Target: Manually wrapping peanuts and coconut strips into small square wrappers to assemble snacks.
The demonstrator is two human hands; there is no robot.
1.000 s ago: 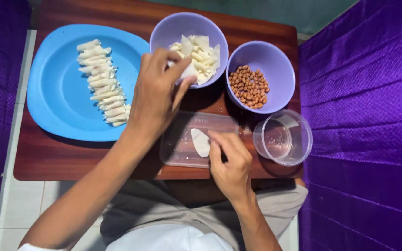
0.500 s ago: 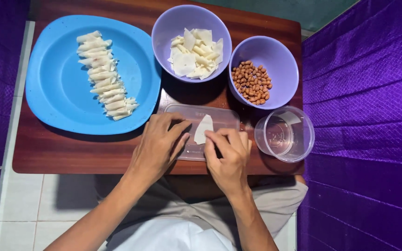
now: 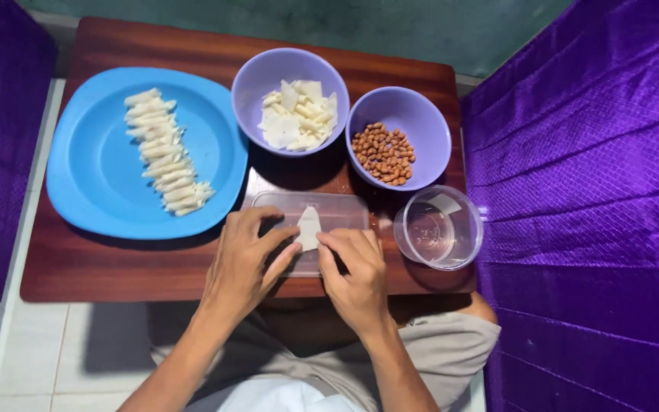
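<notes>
- Left hand [image 3: 247, 263]: rests on the clear rectangular tray [image 3: 337, 210] at the front edge of the worktop [image 3: 101, 267]; its fingers are partly curled, thumb and forefinger closing on the lower left edge of the white wrapper sheet [image 3: 309, 227].
- Right hand [image 3: 356, 271]: also on the tray, fingers bent, fingertips pinching the lower right edge of the same sheet; neither hand holds anything else.
- White wrapper sheet: lies flat on the tray, between the two hands, its pointed end toward the back edge of the worktop. A thin sheet pinched from both sides may tear, or crease unevenly, if the hands pull apart or one leads the other.
- Clear rectangular tray: its near side sits at the front edge; downward pressure from both hands could tip or slide it off toward the lap.
- Clear round cup [image 3: 438, 227]: stands just beside the right hand, near the front right corner; a sideways sweep of that wrist could knock it over. Whether it holds liquid cannot be told.
- Purple bowl of peanuts [image 3: 398, 137] and purple bowl of white sheets [image 3: 293, 99]: behind the tray; a hasty reach across may catch a rim.
- Blue plate [image 3: 101, 175] with rolled white pieces [image 3: 163, 152]: toward the left edge, well apart from the hands; little risk.
</notes>
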